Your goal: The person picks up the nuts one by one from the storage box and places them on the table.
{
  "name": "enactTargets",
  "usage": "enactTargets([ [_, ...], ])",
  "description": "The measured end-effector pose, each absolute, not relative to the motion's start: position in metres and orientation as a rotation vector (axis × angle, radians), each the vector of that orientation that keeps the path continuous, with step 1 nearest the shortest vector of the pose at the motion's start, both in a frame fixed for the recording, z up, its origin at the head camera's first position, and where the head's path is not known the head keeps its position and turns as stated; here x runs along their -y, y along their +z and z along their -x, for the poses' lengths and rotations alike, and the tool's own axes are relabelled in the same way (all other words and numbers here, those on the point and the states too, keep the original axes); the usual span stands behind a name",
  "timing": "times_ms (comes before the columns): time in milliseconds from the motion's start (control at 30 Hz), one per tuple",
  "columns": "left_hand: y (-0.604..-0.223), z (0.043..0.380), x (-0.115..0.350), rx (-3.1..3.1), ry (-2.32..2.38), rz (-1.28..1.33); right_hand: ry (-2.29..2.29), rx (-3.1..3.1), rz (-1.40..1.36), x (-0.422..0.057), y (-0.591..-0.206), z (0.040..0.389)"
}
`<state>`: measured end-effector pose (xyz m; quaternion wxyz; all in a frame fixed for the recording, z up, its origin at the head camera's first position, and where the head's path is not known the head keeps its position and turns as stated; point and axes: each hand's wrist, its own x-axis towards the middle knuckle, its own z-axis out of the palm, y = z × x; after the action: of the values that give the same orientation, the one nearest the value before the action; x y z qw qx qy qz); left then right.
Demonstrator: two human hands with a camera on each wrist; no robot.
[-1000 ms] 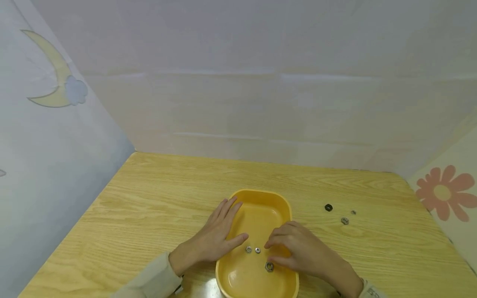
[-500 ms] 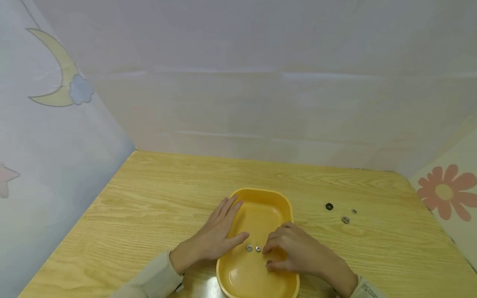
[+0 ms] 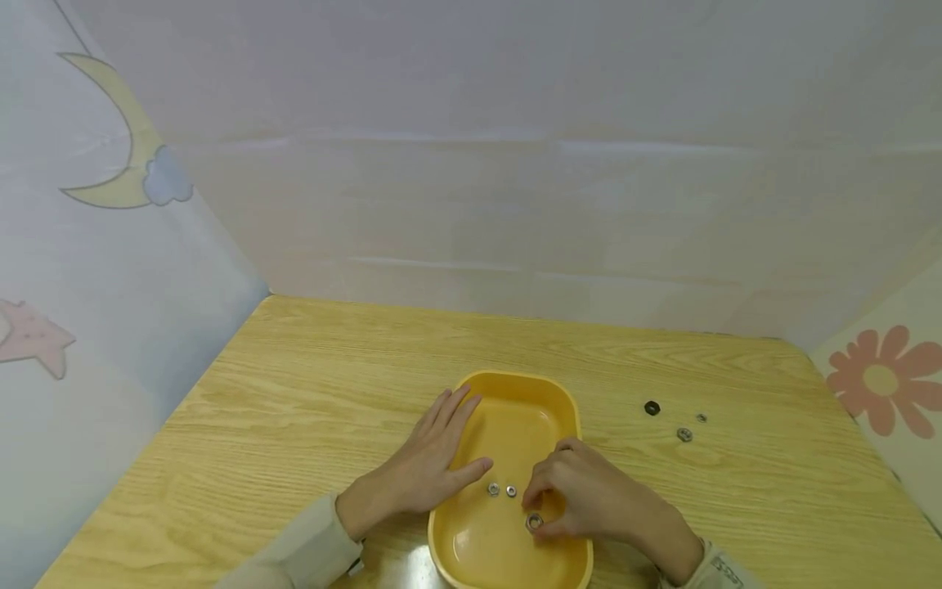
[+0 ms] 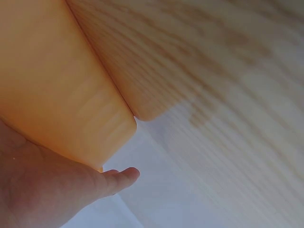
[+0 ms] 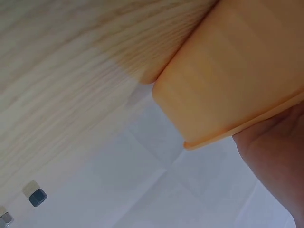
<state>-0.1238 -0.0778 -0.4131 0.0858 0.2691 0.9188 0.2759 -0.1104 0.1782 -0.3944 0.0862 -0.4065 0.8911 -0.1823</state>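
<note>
A yellow tray point(image 3: 508, 417) sits on the wooden table, its outer wall also visible from both wrist views. My left hand point(image 3: 430, 466) rests over its left rim with fingers spread and straight, holding nothing. Inside, two small metal nuts point(image 3: 493, 489) lie side by side near the left thumb. My right hand point(image 3: 589, 491) reaches over the right rim, thumb and index finger curled and pinching a larger metal hex nut point(image 3: 534, 522). In the right wrist view, the tray wall hides the fingertips of the right hand point(image 5: 275, 152).
Right of the tray on the table point(image 3: 331, 384) lie a black nut point(image 3: 652, 407), a silver nut point(image 3: 684, 434) and a smaller silver nut point(image 3: 702, 417). Pale printed sheets point(image 3: 471, 204) stand behind and at the sides of the table.
The right thumb and index finger have closed in on the larger nut, which now shows its hole between them. The left hand stays at the rim. The head view has shifted slightly.
</note>
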Motion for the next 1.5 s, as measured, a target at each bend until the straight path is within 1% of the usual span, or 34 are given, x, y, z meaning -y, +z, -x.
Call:
enactTargets([
  [267,-0.4131,0.1241,0.0781,-2.736,0.820,-0.802,-0.494,-2.663,1.177,-0.1751,-0.3928,0.1097],
  [1500,-0.4148,0.1237,0.0787,-2.738,0.831,-0.804,-0.323,-2.768,1.216,-0.1686,-0.3975,0.1066],
])
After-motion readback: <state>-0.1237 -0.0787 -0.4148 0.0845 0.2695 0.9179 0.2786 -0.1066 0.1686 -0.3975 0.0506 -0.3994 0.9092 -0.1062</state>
